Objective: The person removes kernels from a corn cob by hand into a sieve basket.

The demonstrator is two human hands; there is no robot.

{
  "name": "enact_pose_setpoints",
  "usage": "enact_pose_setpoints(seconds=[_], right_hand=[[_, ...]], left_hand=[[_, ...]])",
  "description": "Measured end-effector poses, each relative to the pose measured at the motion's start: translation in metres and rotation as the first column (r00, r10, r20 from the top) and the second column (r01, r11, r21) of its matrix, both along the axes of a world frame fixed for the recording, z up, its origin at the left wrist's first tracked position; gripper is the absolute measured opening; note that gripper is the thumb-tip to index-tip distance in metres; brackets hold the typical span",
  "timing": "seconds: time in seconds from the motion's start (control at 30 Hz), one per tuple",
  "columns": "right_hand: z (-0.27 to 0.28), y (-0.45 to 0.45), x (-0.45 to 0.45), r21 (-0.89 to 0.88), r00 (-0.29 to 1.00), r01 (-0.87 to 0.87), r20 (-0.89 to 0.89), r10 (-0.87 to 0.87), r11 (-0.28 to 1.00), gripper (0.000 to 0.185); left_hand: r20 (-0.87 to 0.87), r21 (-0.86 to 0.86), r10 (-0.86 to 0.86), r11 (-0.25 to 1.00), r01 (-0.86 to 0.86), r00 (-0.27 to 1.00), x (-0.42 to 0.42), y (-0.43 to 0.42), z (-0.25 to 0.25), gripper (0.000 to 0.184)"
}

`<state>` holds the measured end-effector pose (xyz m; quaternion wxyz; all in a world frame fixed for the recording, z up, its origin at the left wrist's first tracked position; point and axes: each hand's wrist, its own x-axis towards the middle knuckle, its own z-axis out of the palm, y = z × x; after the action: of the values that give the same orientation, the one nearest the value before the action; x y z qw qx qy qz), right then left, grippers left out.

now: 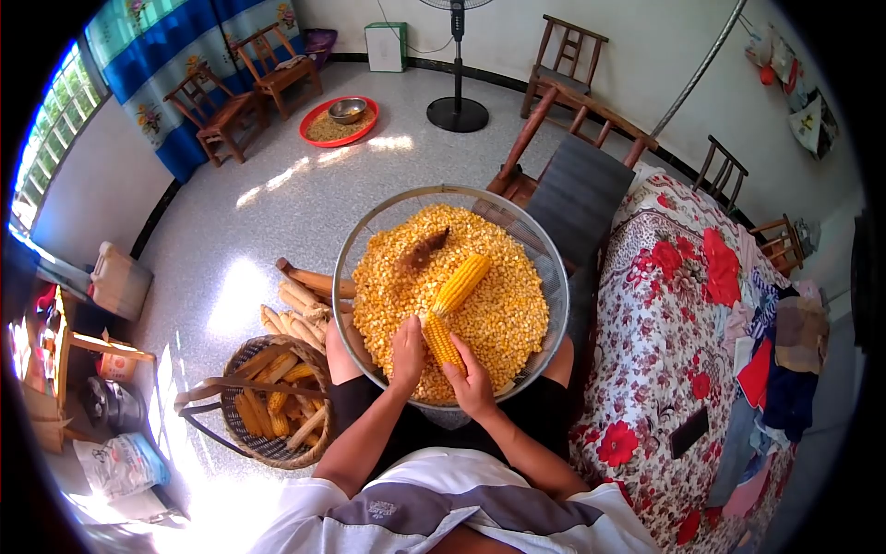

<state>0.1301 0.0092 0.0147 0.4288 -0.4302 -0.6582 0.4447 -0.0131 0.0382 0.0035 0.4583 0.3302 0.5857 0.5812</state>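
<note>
A wide metal mesh basket (345,277) full of loose yellow corn kernels (392,268) rests on my lap. Over the kernels, my right hand (471,377) is closed around the lower part of an ear of corn (441,338). Against the left side of that ear, near its upper end, my left hand (407,351) is closed, its thumb pointing up; its fingertips are partly hidden. Just beyond, a second ear of corn (462,283) lies tilted on the kernels. A dark brown elongated piece (425,249) lies farther back in the basket.
Left of my legs stands a woven basket (238,441) holding ears and cobs. Bare cobs (300,309) lie on the floor. To the right is a bed with a floral cover (646,360), a phone (688,433) and clothes. Ahead are a fan (458,113), wooden chairs and a red tray (318,138).
</note>
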Motion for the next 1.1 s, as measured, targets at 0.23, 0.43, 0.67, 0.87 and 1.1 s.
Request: enact_pose_setpoints(seconds=[0.23,0.43,0.67,0.87,1.1], right_hand=[[-0.006,-0.002,-0.001,-0.003,0.999,-0.013,0.048,0.013,1.000,0.052],[-0.005,-0.002,-0.001,0.021,0.998,-0.033,0.063,0.031,0.999,0.052],[-0.018,0.001,0.001,-0.057,0.998,-0.018,-0.060,0.015,0.998,0.051],[-0.016,0.001,0.000,-0.107,0.997,-0.013,-0.073,0.005,0.994,0.051],[-0.011,0.002,-0.001,-0.065,0.999,-0.032,-0.019,0.031,0.997,0.053]], left_hand=[[-0.287,0.114,0.021,0.993,0.012,0.958,0.008,-0.002,-0.008,0.033],[-0.398,0.115,0.025,0.993,0.023,0.917,0.002,-0.001,-0.022,0.037],[-0.302,0.115,0.044,0.993,-0.009,0.952,0.006,-0.003,-0.015,0.034],[-0.410,0.104,-0.053,0.989,0.104,0.910,0.014,-0.006,-0.002,0.034],[-0.355,0.140,-0.061,0.983,0.118,0.933,0.013,-0.006,-0.014,0.037]])
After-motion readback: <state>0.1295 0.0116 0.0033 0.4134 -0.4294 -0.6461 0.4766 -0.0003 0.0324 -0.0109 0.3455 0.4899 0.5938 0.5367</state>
